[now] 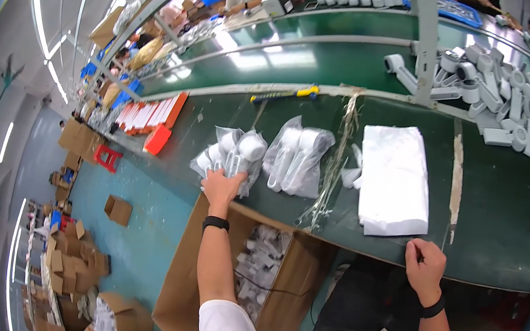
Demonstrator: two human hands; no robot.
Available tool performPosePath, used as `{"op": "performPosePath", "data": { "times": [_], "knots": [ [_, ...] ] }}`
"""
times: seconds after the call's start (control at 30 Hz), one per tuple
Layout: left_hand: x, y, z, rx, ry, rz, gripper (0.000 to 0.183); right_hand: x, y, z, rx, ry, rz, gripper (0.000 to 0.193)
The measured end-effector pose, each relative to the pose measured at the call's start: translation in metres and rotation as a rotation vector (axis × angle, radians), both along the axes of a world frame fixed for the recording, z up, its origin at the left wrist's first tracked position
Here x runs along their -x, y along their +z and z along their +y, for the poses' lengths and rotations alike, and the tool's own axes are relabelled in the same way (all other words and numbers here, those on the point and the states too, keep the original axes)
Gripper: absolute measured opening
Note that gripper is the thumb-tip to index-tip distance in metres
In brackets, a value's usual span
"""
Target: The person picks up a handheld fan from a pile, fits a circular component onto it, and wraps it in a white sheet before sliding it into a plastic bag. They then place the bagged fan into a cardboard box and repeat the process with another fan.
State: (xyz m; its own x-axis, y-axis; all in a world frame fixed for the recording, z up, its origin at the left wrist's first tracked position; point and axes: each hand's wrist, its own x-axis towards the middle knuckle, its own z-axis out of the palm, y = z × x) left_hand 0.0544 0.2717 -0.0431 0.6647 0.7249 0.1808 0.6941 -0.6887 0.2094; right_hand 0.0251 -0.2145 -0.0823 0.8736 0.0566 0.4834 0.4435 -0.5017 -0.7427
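Note:
My left hand (220,187) is closed over the near end of a clear plastic bag of white round-headed handled devices (250,148) on the green table. Just right of it lies a second clear bag (298,156) with similar white devices inside. At the table's front edge, my right hand (426,264) is curled with the fingers drawn in; whether it holds anything is hidden. Close above that hand is a stack of white flat plastic bags (396,182), its near edge by the knuckles. A small crumpled piece of clear plastic (352,171) sits against the stack's left side.
Under the table's front edge stands an open cardboard box (297,272) with bagged devices. Loose grey-white devices (521,100) heap at the right. A yellow-handled tool (285,94) lies along the back rail (356,92). Orange-red trays (150,115) are at left. Other people work across the belt.

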Motion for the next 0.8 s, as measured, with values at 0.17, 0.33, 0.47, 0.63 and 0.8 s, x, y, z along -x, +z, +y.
{"op": "performPosePath", "data": {
  "times": [0.17,0.33,0.47,0.63,0.8],
  "knots": [
    [0.108,-0.021,0.037,-0.077,0.102,-0.098,0.084,0.001,-0.007,0.001,0.016,0.013,0.040,0.005],
    [0.238,-0.050,0.025,-0.004,0.254,-0.014,0.082,0.004,-0.011,0.000,0.046,-0.019,0.107,0.006],
    [0.313,-0.118,0.009,0.156,0.404,0.104,0.083,0.005,-0.012,-0.004,0.109,-0.040,0.118,0.010],
    [0.349,-0.217,0.000,0.343,0.460,0.381,0.078,0.004,-0.021,-0.003,0.139,-0.093,0.142,0.013],
    [0.351,-0.293,-0.011,0.583,0.486,0.686,0.079,0.000,-0.026,0.003,0.176,-0.109,0.145,0.012]
  ]
}}
